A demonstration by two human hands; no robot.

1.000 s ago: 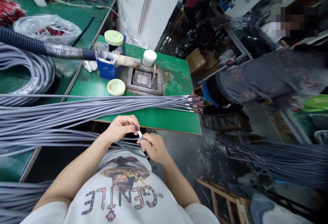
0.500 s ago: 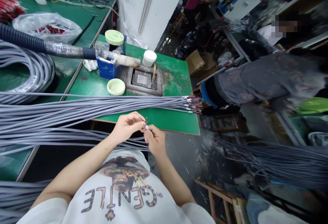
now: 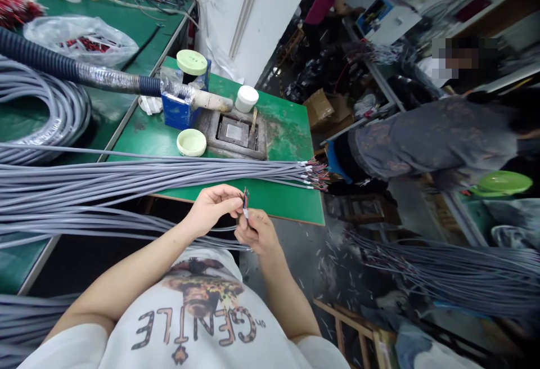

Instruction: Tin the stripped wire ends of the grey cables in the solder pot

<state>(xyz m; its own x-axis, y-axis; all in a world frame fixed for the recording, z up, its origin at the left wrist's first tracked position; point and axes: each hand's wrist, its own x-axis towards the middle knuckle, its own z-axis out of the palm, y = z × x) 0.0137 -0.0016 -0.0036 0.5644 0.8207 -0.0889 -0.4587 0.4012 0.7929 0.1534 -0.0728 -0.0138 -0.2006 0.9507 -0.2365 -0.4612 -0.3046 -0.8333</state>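
Note:
My left hand [image 3: 213, 208] and my right hand [image 3: 258, 233] meet just in front of the green table's near edge [image 3: 236, 206]. Both pinch the stripped end of one grey cable [image 3: 245, 205], whose thin red and dark inner wires stick up between my fingertips. The cable's grey length runs off to the left under my left wrist. A thick bundle of grey cables [image 3: 147, 175] lies across the table behind my hands, its stripped coloured ends [image 3: 315, 173] fanned out at the right edge.
On the table stand a sunken metal pot [image 3: 234, 131], a pale green lid [image 3: 191, 142], a white jar [image 3: 246, 98], a blue box [image 3: 181, 107] and a corrugated hose [image 3: 76, 73]. A cable coil [image 3: 46, 116] lies left. Another person bends at the right [image 3: 426, 135]. More cables hang lower right [image 3: 442, 273].
My hands have shifted slightly right and up. The wire tips, first spread and pointing left, are now bunched and standing upright between my fingers.

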